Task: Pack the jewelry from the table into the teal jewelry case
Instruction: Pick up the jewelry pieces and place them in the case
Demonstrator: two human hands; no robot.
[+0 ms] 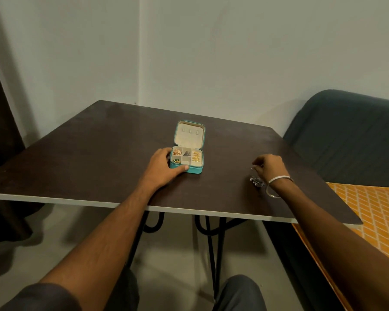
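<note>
Pale walls are meeting in a corner behind a dark brown desk [99, 153], and a dark cushioned seat [346, 135] is standing past its right edge, with an orange patterned cloth [368, 216] below it.

Near the middle of the desk the teal jewelry case [187, 154] is lying open, its lid [189, 133] tipped back toward the far edge. Most of its compartments are already holding gold, green and dark pieces; one small central compartment is looking bare. The left hand [164, 164] is gripping the case at its near left corner, thumb along the front wall and fingers curled round the left side, steadying it.

Well apart, toward the desk's right edge, the right hand [270, 167] is hovering with its fingers curled downward; they seem to be pinching something small and silvery, though I cannot tell for sure. Just beside the wrist, a silver cluster piece [257, 181] is lying on the desk, and a pale bangle [279, 180] is circling the wrist itself.

By my reading, the packing is nearly done and the step in hand is picking up the last silver jewelry. Next, the right hand needs a firm pinch on that piece and a carry leftward to the bare compartment. Nothing is standing between it and the case.
</note>
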